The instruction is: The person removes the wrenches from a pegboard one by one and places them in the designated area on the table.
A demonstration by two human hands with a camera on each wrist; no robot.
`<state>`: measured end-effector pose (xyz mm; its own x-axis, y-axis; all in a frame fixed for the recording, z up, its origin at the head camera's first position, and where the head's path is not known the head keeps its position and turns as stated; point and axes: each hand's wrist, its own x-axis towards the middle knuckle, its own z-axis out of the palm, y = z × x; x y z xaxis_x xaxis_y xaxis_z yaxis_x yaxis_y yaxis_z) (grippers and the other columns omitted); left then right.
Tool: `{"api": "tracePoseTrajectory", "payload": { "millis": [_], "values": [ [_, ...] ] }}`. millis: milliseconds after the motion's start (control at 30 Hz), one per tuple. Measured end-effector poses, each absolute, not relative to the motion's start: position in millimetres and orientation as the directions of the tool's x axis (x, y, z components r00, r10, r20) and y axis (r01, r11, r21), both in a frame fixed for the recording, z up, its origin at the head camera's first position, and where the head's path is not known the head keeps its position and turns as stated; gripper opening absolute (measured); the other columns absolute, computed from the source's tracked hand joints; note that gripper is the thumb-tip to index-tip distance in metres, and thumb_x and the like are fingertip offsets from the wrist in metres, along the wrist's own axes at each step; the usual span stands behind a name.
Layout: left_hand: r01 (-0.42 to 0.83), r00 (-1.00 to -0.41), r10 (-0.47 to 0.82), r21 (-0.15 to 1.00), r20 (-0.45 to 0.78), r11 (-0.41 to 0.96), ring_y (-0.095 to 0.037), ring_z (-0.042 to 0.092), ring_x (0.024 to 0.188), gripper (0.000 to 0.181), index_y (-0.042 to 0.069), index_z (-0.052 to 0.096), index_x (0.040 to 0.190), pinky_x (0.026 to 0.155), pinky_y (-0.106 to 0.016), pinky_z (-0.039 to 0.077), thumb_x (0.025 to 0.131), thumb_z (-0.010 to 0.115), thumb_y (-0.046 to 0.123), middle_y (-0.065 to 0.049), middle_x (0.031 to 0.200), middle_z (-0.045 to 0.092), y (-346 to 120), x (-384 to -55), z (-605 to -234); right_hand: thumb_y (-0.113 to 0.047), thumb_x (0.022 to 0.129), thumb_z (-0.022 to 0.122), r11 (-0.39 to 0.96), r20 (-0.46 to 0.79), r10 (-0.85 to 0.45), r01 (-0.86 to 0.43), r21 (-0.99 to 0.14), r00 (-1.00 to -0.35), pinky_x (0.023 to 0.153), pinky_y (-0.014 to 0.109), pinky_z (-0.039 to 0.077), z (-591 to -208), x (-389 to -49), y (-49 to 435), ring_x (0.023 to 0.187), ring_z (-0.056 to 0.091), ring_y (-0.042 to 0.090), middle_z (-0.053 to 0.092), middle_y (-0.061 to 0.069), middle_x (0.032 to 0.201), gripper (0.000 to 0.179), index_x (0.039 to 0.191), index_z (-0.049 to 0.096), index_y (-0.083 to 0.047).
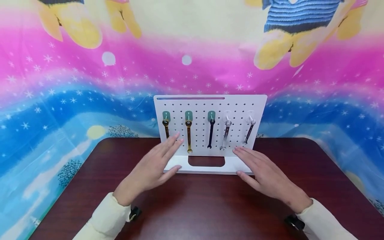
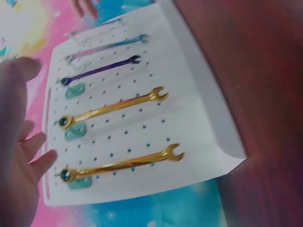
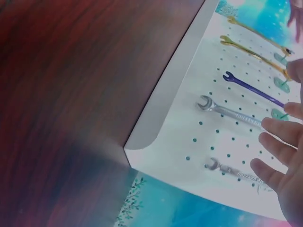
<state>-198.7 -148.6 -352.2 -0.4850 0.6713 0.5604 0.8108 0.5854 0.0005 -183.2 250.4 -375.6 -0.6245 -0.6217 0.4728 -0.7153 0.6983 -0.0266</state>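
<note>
A white pegboard (image 1: pixel 202 133) stands upright on the table, with combination wrenches hanging from its hooks. From the left come two gold ones, a gold wrench (image 2: pixel 123 163) and another gold wrench (image 1: pixel 189 136). A dark purple wrench (image 1: pixel 211 133) hangs at the middle, then a silver wrench (image 1: pixel 226 133) and a second silver wrench (image 1: pixel 249 131). My left hand (image 1: pixel 153 165), fingers extended, is in front of the board's lower left and overlaps the outer gold wrench. Before the lower right side is my right hand (image 1: pixel 264 170), its fingers also extended. Both hands hold nothing.
The dark reddish-brown table (image 1: pixel 198 206) extends around the board and toward me. Green hook plates (image 1: pixel 188 115) back the gold and purple wrenches; clear hooks carry the silver ones. A printed cloth (image 1: pixel 186 76) hangs behind the table.
</note>
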Motion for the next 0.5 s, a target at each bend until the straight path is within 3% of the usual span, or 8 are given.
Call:
{"api": "tracePoseTrajectory", "payload": {
  "millis": [133, 233, 367, 500],
  "values": [
    [0.815, -0.419, 0.554, 0.03, 0.719, 0.578, -0.03, 0.04, 0.145, 0.063, 0.004, 0.036, 0.159, 0.114, -0.051, 0.038, 0.108, 0.048, 0.041, -0.014, 0.162, 0.037, -155.1, -207.7, -340.5, -0.025, 0.093, 0.076, 0.73, 0.523, -0.552, -0.68, -0.072, -0.649, 0.104, 0.055, 0.045, -374.3, -185.8, 255.5, 0.131, 0.055, 0.03, 0.057, 0.01, 0.146, 0.069, 0.155, 0.048, -0.012],
    [0.815, -0.387, 0.459, 0.064, 0.8, 0.576, -0.032, 0.05, 0.138, 0.056, 0.002, 0.045, 0.153, 0.111, -0.049, 0.042, 0.106, 0.056, 0.031, -0.015, 0.153, 0.049, -159.7, -214.3, -333.2, -0.02, 0.09, 0.078, 0.748, 0.553, -0.506, -0.656, -0.101, -0.662, 0.097, 0.055, 0.051, -373.7, -188.8, 259.7, 0.125, 0.059, 0.028, 0.061, 0.01, 0.14, 0.068, 0.152, 0.051, -0.014],
    [0.819, -0.373, 0.363, 0.119, 0.853, 0.562, -0.034, 0.058, 0.127, 0.051, -0.002, 0.053, 0.145, 0.107, -0.047, 0.046, 0.098, 0.066, 0.013, -0.018, 0.141, 0.059, -165.8, -222.8, -324.8, -0.015, 0.088, 0.079, 0.759, 0.591, -0.465, -0.641, -0.117, -0.659, 0.097, 0.05, 0.051, -375.1, -194.5, 264.9, 0.123, 0.059, 0.027, 0.063, 0.01, 0.136, 0.063, 0.147, 0.057, -0.011],
    [0.819, -0.398, 0.301, 0.188, 0.866, 0.543, -0.031, 0.061, 0.118, 0.05, -0.002, 0.055, 0.143, 0.096, -0.047, 0.052, 0.095, 0.068, 0.005, -0.016, 0.14, 0.06, -171.4, -234.0, -317.1, -0.01, 0.089, 0.079, 0.766, 0.605, -0.422, -0.623, -0.159, -0.675, 0.105, 0.042, 0.045, -376.1, -197.1, 269.8, 0.126, 0.058, 0.026, 0.063, 0.008, 0.138, 0.061, 0.146, 0.057, -0.009]
  ]
}}
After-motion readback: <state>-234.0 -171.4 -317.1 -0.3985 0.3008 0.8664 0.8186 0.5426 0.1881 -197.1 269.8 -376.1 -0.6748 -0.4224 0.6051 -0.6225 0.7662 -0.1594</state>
